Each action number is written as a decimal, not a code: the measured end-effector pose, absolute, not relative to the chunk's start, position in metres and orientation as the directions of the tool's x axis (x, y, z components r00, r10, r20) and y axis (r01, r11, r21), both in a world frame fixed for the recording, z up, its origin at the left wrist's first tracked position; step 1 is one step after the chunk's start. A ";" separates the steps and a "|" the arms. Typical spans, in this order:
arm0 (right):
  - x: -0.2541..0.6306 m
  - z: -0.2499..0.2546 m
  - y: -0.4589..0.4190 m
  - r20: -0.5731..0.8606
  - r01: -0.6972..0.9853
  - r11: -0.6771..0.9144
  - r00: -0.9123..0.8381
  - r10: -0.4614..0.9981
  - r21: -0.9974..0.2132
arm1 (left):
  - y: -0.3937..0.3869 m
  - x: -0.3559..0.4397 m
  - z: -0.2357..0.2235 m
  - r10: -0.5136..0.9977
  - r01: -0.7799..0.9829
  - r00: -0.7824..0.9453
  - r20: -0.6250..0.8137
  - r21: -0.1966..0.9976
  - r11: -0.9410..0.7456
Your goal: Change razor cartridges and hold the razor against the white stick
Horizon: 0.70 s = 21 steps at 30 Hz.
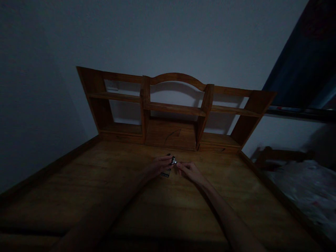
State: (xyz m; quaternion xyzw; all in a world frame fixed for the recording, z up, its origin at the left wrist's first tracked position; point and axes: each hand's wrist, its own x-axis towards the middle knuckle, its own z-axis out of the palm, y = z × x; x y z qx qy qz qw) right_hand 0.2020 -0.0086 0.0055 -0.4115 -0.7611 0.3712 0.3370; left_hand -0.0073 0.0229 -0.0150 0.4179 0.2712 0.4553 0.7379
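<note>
Near the middle of a wooden desk (110,196), my two hands meet around a small black object with a shiny silvery part (173,161). My left hand (160,165) is closed on it from the left. From the right, the fingertips of my right hand (189,170) pinch at its shiny end. The room is dim and the object is small, so its kind is not clear. A small dark flat piece with pale markings (166,173) shows just below my left fingers; whether it lies on the desk or hangs from the hand I cannot tell.
A wooden shelf unit (175,109) with several compartments stands along the desk's back edge, against a pale wall (168,38). Raised wooden edging (262,178) runs down the right side. Beyond it lies a pale crumpled heap (307,189), below a dark window or curtain (304,66).
</note>
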 end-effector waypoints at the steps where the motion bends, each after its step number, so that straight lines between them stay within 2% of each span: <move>1: 0.202 0.005 -0.008 0.208 0.380 0.384 -0.429 0.879 -0.842 | 0.023 -0.007 -0.015 0.899 -0.442 0.438 -0.018 0.866 0.233; 9: 0.201 0.003 -0.007 0.222 0.395 0.381 -0.392 0.893 -0.836 | 0.030 -0.009 -0.023 0.907 -0.417 0.421 -0.035 0.880 0.227; 21: 0.206 0.003 -0.007 0.220 0.354 0.385 -0.426 0.878 -0.852 | 0.032 -0.012 -0.024 0.891 -0.355 0.449 -0.070 0.901 0.250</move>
